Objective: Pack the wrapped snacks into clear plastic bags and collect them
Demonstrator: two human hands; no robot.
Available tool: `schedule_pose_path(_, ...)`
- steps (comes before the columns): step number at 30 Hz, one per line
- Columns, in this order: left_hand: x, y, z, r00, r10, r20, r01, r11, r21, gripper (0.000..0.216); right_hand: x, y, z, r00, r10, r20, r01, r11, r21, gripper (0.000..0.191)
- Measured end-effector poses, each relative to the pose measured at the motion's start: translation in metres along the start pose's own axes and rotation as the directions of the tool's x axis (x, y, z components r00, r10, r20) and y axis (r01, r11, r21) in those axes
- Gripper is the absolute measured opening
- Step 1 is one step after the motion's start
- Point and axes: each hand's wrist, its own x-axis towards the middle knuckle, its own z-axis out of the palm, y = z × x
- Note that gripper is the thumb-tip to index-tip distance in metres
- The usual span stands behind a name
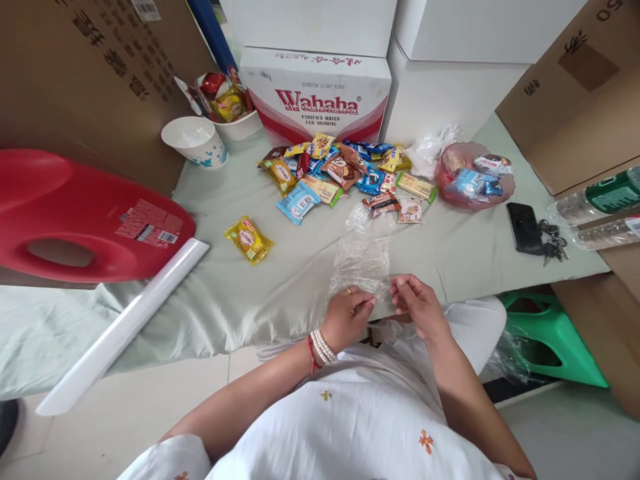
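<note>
A crumpled clear plastic bag lies flat on the cloth-covered table, its near end at the table's front edge. My left hand pinches the near left part of that end, fingers pressed together. At the bag's near right corner, my right hand has thumb and forefinger closed on the plastic, the other fingers curled. Beyond the bag is a heap of small wrapped snacks in yellow, blue and brown packets. One yellow snack packet lies apart on the left.
A pink glass bowl with packets, a black key case with keys and plastic bottles are at right. A paper tub, red jug and white strip are at left. A Wahaha carton stands behind.
</note>
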Motion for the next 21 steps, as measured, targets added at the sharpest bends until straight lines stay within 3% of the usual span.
schedule_pose_path(3,0.003,0.001,-0.003,0.997,-0.071,-0.002,0.071,0.996,-0.061,0.028,-0.013,0.007,-0.005,0.998,0.04,0.039,-0.04,0.999,-0.013,0.054)
schedule_pose_path(7,0.004,0.001,-0.002,0.997,-0.072,0.002,0.072,0.995,-0.063,0.028,-0.026,0.02,0.003,0.987,0.1,0.123,-0.091,0.993,-0.075,0.049)
schedule_pose_path(11,0.004,0.003,-0.002,0.996,-0.083,-0.041,0.079,0.993,-0.092,0.029,-0.025,0.023,0.011,0.984,0.044,0.171,-0.021,0.991,-0.131,0.038)
schedule_pose_path(14,0.005,0.004,-0.009,0.983,-0.158,-0.096,0.136,0.969,-0.207,0.028,-0.02,0.02,0.008,0.988,0.005,0.152,0.009,0.996,-0.092,0.033)
schedule_pose_path(18,0.005,0.002,-0.028,0.934,-0.35,-0.079,0.271,0.832,-0.484,0.029,-0.016,0.02,-0.003,0.993,0.033,0.116,-0.023,0.996,-0.082,0.03)
schedule_pose_path(21,0.004,0.0,-0.046,0.885,-0.456,-0.1,0.289,0.704,-0.649,0.032,-0.015,0.022,-0.017,0.99,0.065,0.125,-0.045,0.986,-0.16,0.03)
